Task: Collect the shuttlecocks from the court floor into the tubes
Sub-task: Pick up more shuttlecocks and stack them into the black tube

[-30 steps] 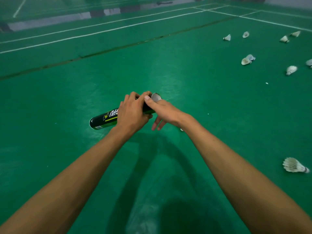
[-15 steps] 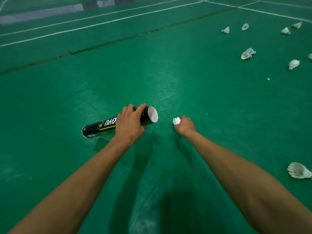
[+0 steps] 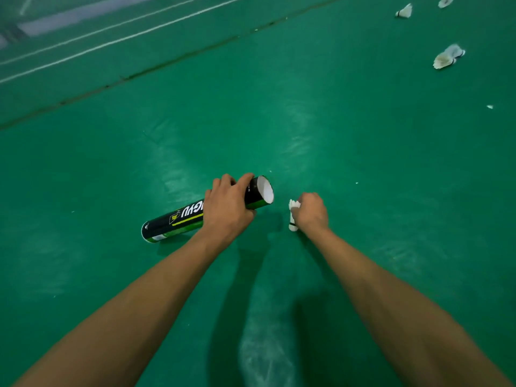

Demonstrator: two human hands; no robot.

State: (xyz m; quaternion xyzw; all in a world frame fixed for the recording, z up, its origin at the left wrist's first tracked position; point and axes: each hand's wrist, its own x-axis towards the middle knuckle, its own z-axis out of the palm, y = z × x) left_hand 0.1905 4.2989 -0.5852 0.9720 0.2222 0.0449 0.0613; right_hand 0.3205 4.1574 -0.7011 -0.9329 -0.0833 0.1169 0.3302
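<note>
Several loose white feather shuttlecocks (image 3: 446, 57) lie on green court floor (image 3: 335, 135), well beyond black-and-green cardboard tube (image 3: 178, 219). Left hand (image 3: 227, 208) grips tube near open mouth; contents unseen. Right hand (image 3: 311, 212) curls round one white shuttlecock (image 3: 292, 216) just right of that mouth.

Head-worn, downward over court floor (image 3: 335, 141)

It was an indoor badminton court: green matted floor (image 3: 335, 135) under both hands, white boundary lines (image 3: 125, 37) far beyond the left hand (image 3: 227, 208), feathered shuttlecocks (image 3: 446, 58) scattered well beyond the right hand (image 3: 311, 212), a shuttlecock tube (image 3: 178, 219) gripped in the left.
</note>
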